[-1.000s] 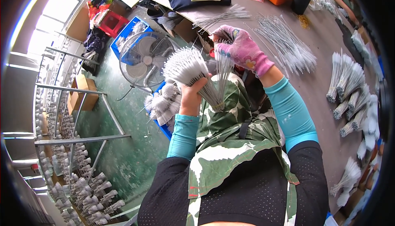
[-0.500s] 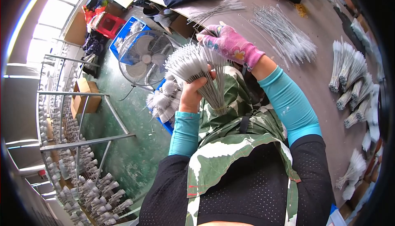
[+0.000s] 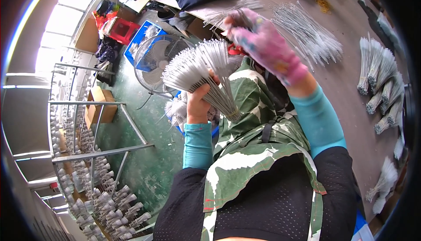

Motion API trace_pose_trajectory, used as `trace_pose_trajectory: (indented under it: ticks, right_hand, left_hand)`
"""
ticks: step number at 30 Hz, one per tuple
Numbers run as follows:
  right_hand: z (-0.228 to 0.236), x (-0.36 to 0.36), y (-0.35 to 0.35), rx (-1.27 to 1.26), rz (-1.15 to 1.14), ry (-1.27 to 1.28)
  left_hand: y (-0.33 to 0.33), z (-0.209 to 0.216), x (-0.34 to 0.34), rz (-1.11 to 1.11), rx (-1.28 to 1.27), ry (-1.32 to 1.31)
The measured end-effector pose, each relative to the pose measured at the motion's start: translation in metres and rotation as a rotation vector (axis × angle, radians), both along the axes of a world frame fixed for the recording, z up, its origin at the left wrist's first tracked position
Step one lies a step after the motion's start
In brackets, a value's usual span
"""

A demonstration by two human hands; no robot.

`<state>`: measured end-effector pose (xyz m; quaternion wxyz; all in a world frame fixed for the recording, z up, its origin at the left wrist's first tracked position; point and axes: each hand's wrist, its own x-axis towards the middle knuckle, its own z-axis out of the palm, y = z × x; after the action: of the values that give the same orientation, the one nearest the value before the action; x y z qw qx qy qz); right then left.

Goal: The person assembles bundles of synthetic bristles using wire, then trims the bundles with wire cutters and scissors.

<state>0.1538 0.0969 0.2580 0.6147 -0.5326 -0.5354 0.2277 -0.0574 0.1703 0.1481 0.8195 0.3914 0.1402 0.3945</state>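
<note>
My bare left hand (image 3: 200,98) is wrapped around a fanned bundle of thin wire brushes (image 3: 188,70) with white bristles. Their wire stems come together at a tied lower end, over my camouflage apron (image 3: 245,100). In a pink patterned glove, my right hand (image 3: 267,43) hovers above the table's near edge, up and to the right of the bundle. Motion smears its fingers, so whether they hold anything cannot be made out. Just below those fingers shows a small red object (image 3: 236,50) of unclear kind. Loose wire brushes (image 3: 307,32) lie spread on the table beyond the glove.
Tied brush bundles (image 3: 377,65) lie along the right of the brown table (image 3: 333,105). A floor fan (image 3: 162,63) and blue crates (image 3: 131,50) stand left of me. Metal racks (image 3: 101,153) and rows of bundles (image 3: 118,210) fill the far left. A cardboard box (image 3: 100,105) sits there.
My right hand has drawn back from beside the bundle, rightward and slightly up, and is now blurred. The bundle in my left hand has shifted slightly left. The whole view has also turned a little.
</note>
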Motion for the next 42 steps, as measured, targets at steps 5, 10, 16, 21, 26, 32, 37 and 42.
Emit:
trace_pose_trajectory:
  ticks: [5,10,16,21,26,32,37,42]
  right_hand:
    - [0.013,-0.045,-0.034,-0.315,0.609,0.359]
    - [-0.008,-0.049,-0.016,-0.384,0.399,0.389]
    - [-0.022,-0.050,-0.003,-0.483,0.410,0.808]
    - [-0.024,-0.052,-0.002,-0.446,0.289,0.675]
    - [-0.037,-0.061,-0.001,-0.274,0.242,0.623]
    - [-0.036,-0.063,-0.003,-0.234,0.218,0.426]
    - [-0.039,-0.069,0.000,-0.212,0.198,0.394]
    - [-0.030,-0.071,0.000,-0.265,0.127,0.252]
  left_hand:
    - [0.011,-0.001,-0.011,-0.271,0.000,-0.136]
    - [0.005,0.006,-0.010,-0.148,0.022,-0.014]
    - [-0.003,0.016,-0.001,-0.152,0.043,-0.118]
    - [0.003,0.007,-0.007,-0.117,0.048,-0.043]
    - [-0.001,0.008,-0.008,-0.052,0.062,0.005]
    - [-0.006,0.010,-0.011,0.019,0.123,0.080]
    - [-0.014,0.028,-0.006,0.086,0.120,0.101]
    - [-0.013,0.026,-0.008,0.047,0.133,0.068]
